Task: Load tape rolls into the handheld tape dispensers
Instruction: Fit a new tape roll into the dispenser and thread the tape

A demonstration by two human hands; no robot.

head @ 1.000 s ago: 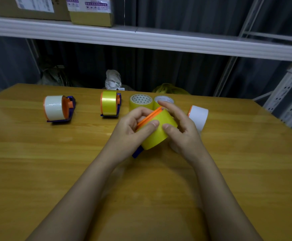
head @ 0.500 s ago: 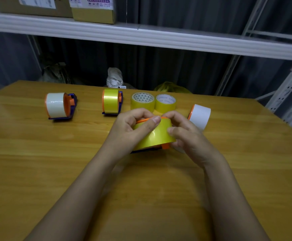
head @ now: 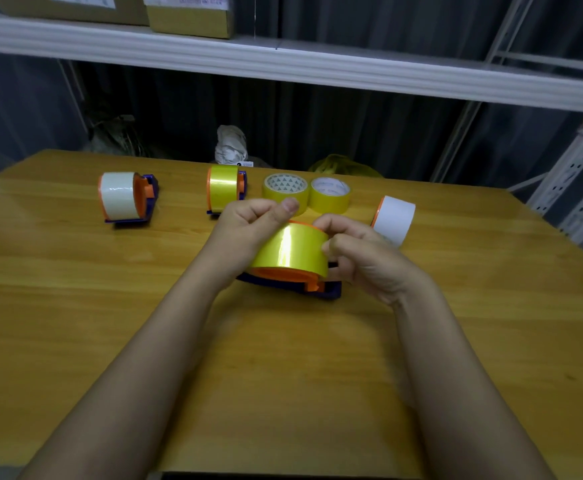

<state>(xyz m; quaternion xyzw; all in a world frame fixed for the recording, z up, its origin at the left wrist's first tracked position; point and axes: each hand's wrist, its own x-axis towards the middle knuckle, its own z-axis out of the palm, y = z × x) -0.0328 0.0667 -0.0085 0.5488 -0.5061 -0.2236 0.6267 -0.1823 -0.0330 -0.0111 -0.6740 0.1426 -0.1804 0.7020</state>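
The left hand (head: 248, 230) hides the left end of the yellow tape roll (head: 292, 249), and the right hand (head: 363, 258) hides its right end. The cardboard boxes (head: 186, 15) on the shelf are cut by the top edge; their labels are too blurred to read.

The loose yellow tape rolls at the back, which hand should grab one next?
Probably the left hand: it sits just in front of the loose yellow rolls, thumb free, while the right hand grips the yellow dispenser.
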